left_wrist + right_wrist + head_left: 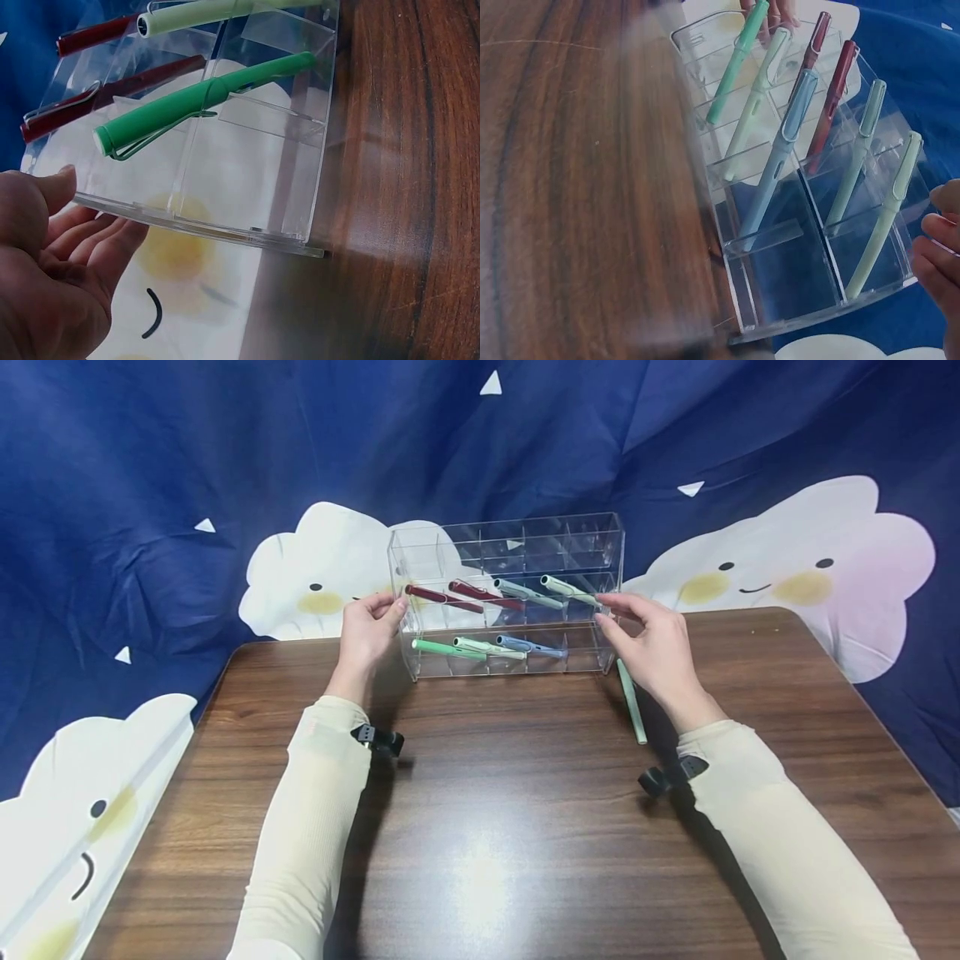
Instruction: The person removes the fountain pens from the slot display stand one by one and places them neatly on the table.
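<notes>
A clear acrylic pen rack with divided rows stands toward the back of the table. My left hand grips its left side wall, thumb in front and fingers behind. At the opposite side wall, my right hand holds the rack between thumb and fingers, near a pale green pen. Dark red pens and a grey-green pen share that middle row. Below them rest a bright green pen, a light green pen and a blue pen. All these pens lean at a slant.
One loose green pen lies on the wooden table, just right of the rack and beside my right hand. Behind the table hangs a blue curtain printed with white clouds.
</notes>
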